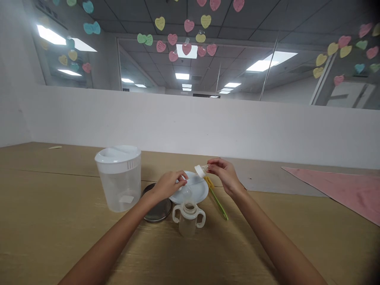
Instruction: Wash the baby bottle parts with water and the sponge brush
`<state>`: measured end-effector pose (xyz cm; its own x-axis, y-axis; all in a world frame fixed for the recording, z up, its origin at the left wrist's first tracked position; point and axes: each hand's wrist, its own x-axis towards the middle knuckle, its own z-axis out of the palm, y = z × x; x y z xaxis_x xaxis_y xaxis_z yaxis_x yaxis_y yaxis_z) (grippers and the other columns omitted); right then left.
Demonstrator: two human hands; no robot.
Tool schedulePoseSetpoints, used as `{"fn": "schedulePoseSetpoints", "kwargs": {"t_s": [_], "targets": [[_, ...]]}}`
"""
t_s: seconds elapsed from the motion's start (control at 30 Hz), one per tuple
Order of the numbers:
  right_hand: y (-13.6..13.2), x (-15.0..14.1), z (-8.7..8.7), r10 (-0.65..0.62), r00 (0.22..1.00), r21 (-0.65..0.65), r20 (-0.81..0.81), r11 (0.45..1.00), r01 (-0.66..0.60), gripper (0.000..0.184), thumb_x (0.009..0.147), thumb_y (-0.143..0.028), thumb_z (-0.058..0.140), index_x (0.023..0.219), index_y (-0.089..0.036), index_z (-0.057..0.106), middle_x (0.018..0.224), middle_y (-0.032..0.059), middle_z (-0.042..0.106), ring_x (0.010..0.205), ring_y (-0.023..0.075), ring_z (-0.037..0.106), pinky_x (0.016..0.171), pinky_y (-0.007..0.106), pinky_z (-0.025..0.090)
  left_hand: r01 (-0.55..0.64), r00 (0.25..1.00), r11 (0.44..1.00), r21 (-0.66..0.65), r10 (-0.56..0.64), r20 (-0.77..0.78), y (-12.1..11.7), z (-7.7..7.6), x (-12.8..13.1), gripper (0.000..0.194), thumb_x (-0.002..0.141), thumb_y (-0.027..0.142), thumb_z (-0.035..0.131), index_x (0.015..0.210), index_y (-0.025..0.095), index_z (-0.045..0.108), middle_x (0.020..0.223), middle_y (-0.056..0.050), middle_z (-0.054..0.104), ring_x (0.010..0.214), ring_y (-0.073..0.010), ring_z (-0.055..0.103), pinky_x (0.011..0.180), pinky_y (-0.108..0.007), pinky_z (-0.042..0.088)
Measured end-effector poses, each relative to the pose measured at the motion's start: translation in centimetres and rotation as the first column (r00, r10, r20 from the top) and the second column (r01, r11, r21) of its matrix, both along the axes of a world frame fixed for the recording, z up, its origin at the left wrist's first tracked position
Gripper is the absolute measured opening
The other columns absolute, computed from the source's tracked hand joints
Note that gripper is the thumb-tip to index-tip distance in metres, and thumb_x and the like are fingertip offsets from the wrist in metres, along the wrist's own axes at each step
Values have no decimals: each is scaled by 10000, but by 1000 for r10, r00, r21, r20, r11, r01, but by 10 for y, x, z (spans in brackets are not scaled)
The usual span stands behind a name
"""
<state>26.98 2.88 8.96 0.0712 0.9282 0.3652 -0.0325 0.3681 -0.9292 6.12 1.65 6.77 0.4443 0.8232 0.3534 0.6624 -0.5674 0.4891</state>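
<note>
My right hand is raised over the white plate's right edge and pinches a small clear piece with a white ring. My left hand hovers above the white plate, fingers curled around a clear dome-like cap. In front of the plate stands a clear baby bottle with two handles, its top uncovered. A green and yellow brush lies just right of the plate.
A clear plastic jug with a white lid stands at the left. A round metal lid lies flat between jug and bottle. Pink cloth covers the table's far right. A white partition wall runs behind the wooden table.
</note>
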Motion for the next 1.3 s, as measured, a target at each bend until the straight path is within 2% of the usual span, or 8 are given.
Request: {"fn": "schedulePoseSetpoints", "kwargs": {"t_s": [0.23, 0.67, 0.8, 0.9, 1.0, 1.3], "targets": [[5, 2, -4, 5, 997, -69, 77, 998, 0, 173, 547, -187, 641, 716, -156, 624, 763, 28, 606, 660, 128, 559, 724, 328, 493, -62, 989, 997, 39, 67, -135, -3, 0, 2, 210, 820, 300, 434, 917, 194, 586, 791, -14, 677, 675, -149, 580, 596, -231, 353], [16, 9, -13, 66, 997, -130, 41, 990, -60, 178, 561, -189, 673, 735, -168, 643, 763, 21, 600, 675, 118, 558, 675, 286, 497, -83, 962, 985, 150, 118, -248, -5, 2, 2, 224, 842, 291, 422, 953, 195, 591, 794, -42, 682, 711, -179, 594, 630, -246, 357], [22, 17, -12, -59, 998, -86, 23, 994, 61, 127, 563, -195, 668, 683, -166, 640, 787, 27, 589, 684, 122, 552, 658, 285, 504, -93, 933, 973, 209, 159, -323, -3, 0, 0, 210, 837, 266, 427, 900, 182, 609, 774, -62, 684, 709, -197, 603, 629, -261, 361], [25, 26, -8, -157, 987, -54, 17, 986, 158, 104, 563, -192, 660, 659, -168, 630, 802, 20, 578, 687, 118, 542, 645, 273, 499, -112, 915, 966, 231, 191, -355, 1, -3, -2, 209, 839, 258, 427, 904, 185, 612, 809, -66, 690, 745, -207, 612, 649, -271, 372], [28, 31, -6, -188, 982, -51, 26, 981, 189, 103, 560, -184, 655, 658, -162, 632, 791, 15, 577, 665, 111, 537, 633, 270, 496, -111, 897, 962, 251, 206, -391, 5, -9, -2, 197, 833, 262, 447, 915, 191, 611, 819, -58, 694, 767, -208, 617, 693, -285, 384], [26, 23, -9, -120, 989, -52, 82, 991, 125, 118, 554, -174, 656, 669, -151, 645, 737, 15, 596, 672, 124, 558, 657, 284, 500, -60, 897, 984, 166, 126, -423, 18, -33, -2, 176, 798, 266, 492, 861, 212, 647, 784, -48, 696, 731, -187, 625, 608, -247, 405]]}}
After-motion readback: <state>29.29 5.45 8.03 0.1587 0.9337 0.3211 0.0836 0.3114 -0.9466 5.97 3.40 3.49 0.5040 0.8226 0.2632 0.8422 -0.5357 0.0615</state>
